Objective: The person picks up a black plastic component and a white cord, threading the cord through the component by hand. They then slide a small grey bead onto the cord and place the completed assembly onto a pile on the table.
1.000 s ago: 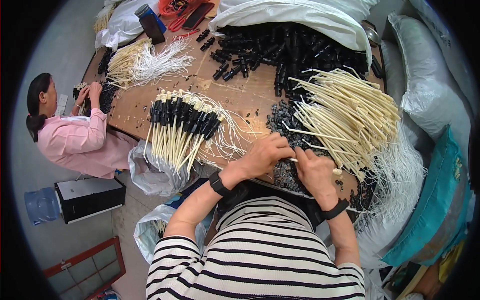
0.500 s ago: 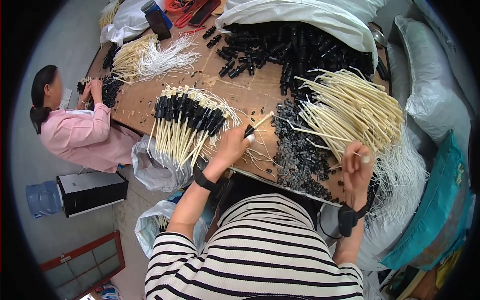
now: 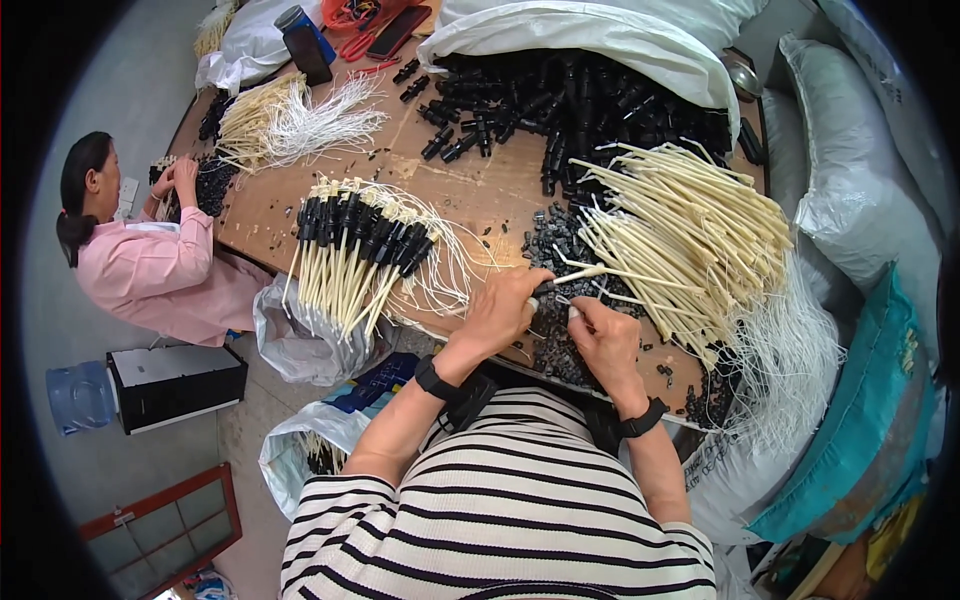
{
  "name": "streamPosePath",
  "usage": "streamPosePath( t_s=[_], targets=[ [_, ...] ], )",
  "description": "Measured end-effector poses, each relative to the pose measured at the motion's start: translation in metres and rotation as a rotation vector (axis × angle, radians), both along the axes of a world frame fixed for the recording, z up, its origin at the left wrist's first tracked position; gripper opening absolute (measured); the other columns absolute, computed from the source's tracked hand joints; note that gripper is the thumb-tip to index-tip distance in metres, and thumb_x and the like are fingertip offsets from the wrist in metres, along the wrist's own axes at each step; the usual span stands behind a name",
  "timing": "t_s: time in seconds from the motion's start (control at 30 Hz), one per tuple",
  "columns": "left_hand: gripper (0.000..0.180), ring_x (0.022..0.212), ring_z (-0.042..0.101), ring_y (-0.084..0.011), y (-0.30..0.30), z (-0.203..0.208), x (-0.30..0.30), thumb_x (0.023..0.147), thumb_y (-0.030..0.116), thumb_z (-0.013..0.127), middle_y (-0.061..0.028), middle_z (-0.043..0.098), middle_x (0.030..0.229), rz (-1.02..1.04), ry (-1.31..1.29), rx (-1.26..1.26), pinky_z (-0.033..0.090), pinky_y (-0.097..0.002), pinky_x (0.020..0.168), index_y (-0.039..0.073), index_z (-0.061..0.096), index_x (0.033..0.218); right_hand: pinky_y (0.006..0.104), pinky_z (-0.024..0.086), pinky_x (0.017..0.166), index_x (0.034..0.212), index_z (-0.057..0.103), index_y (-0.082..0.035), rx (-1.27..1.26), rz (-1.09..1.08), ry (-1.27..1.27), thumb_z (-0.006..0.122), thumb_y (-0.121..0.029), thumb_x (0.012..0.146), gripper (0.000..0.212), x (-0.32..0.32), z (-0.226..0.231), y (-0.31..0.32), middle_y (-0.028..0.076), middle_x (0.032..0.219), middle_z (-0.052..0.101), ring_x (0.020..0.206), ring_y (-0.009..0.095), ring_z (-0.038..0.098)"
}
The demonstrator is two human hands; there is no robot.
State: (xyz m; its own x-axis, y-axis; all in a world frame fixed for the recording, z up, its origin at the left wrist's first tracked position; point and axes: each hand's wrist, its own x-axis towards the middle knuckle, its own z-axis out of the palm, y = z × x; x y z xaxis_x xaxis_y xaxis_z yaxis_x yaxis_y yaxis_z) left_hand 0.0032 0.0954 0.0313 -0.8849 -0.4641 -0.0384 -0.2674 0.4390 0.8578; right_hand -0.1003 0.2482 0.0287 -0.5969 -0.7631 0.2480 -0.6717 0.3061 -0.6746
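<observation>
My left hand (image 3: 503,312) is closed around a black connector (image 3: 546,287), most of it hidden by the fingers. A cream tube (image 3: 582,272) shows just beyond its tip, over the pile of loose tubes. Close by, my right hand (image 3: 608,345) pinches what looks like a thin white wire end, too small to make out surely. Beneath both hands lie many small dark clips (image 3: 560,345). To the left, a bundle of cream tubes fitted with black connectors (image 3: 365,240) rests at the table edge, white wires trailing from it.
Loose cream tubes (image 3: 690,235) with white wires (image 3: 790,340) lie at the right. Behind them, a white sack (image 3: 600,35) spills black connectors (image 3: 590,95). More tubes (image 3: 255,120), a phone (image 3: 400,32) and a person in pink (image 3: 150,265) are at the left. Full sacks (image 3: 850,150) stand right.
My right hand has moved left from beside the loose tubes to meet my left hand. My left hand has shifted slightly right and lower, still holding the connector.
</observation>
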Motion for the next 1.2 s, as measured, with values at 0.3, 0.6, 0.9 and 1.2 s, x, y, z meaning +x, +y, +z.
streamPosePath(
  t_s=[0.3,0.6,0.9,1.2],
  targets=[
    [0.034,0.086,0.06,-0.0372,0.003,-0.007,0.001,0.073,-0.004,0.052,-0.0171,0.063,0.087,-0.127,0.055,-0.286,0.048,-0.0435,0.074,0.005,0.064,0.103,0.0331,0.047,0.051,0.09,0.071,-0.007,-0.043,0.049,-0.016,0.068,-0.01,0.079,0.012,-0.01,-0.001,0.001,0.012,0.064,0.063,0.054,0.026,0.062],
    [0.045,0.096,0.061,-0.039,0.005,0.018,-0.006,0.073,-0.004,0.051,-0.0171,0.064,0.099,-0.357,-0.277,-0.031,0.049,-0.043,0.08,0.007,0.055,0.117,0.0393,0.049,0.054,0.095,0.065,-0.006,-0.025,0.241,-0.143,0.062,-0.007,0.083,0.013,-0.007,0.001,0.002,0.014,0.073,0.064,0.062,0.032,0.063],
    [0.016,0.079,0.061,-0.0232,-0.003,0.004,0.002,0.068,-0.004,0.068,-0.0055,0.061,0.081,-0.169,0.414,-0.086,0.049,-0.0325,0.066,0.006,0.064,0.08,0.0399,0.049,0.053,0.099,0.064,-0.008,-0.052,0.199,-0.126,0.063,-0.009,0.084,0.015,-0.001,0.01,-0.002,0.014,0.075,0.064,0.062,0.032,0.063],
    [0.015,0.081,0.062,-0.0279,-0.052,-0.035,-0.027,0.068,-0.004,0.064,-0.0089,0.062,0.085,-0.036,0.203,-0.567,0.048,-0.0371,0.067,0.003,0.062,0.082,0.0317,0.043,0.047,0.089,0.071,-0.007,-0.011,-0.024,-0.343,0.064,-0.016,0.084,0.013,0.004,-0.009,0.002,0.011,0.055,0.058,0.046,0.022,0.058]
  ],
)
